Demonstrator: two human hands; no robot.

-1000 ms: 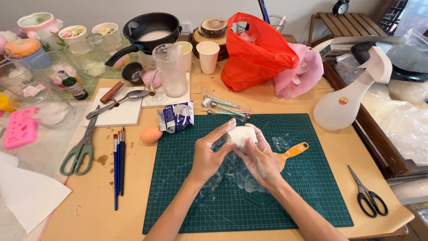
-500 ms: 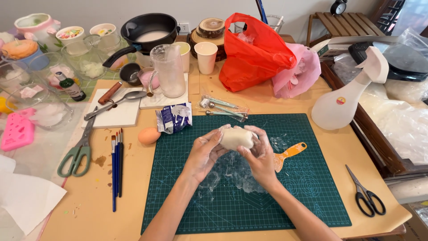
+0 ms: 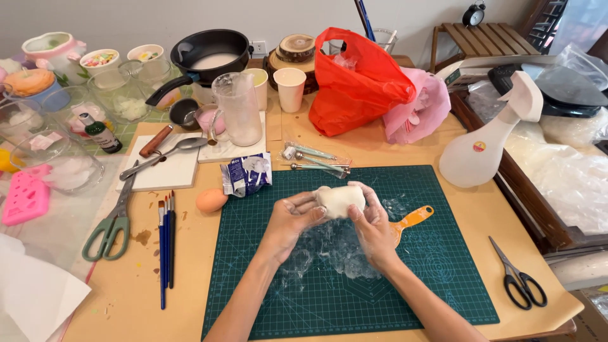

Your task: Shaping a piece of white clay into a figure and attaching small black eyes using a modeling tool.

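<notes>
So, one white clay lump (image 3: 340,201) sits up off the green cutting mat (image 3: 443,266), held between both hands over the mat's middle, toward its far edge. Left hand (image 3: 289,221) cups it from the left with fingers curled under and against it; right hand (image 3: 373,225) grips the right side, fingers wrapped round the top. Both hands closed on the lump, pressed toward each other, smeared with white. Crumpled clear plastic film (image 3: 329,250) lies on the mat right under the hands. One orange-handled scraper (image 3: 411,221) just right of the right hand, on the mat. One egg (image 3: 211,200) off the mat's left edge, near its far corner. One small foil packet (image 3: 247,176) at the mat's far left corner. Three paintbrushes (image 3: 165,244) side by side left of the mat. Two scissors: green-handled pair (image 3: 111,225) near the table's left edge, black-handled pair (image 3: 518,278) at the near right corner. One white spray bottle (image 3: 491,139) at the table's right edge. One red plastic bag (image 3: 358,82) at the far edge
</notes>
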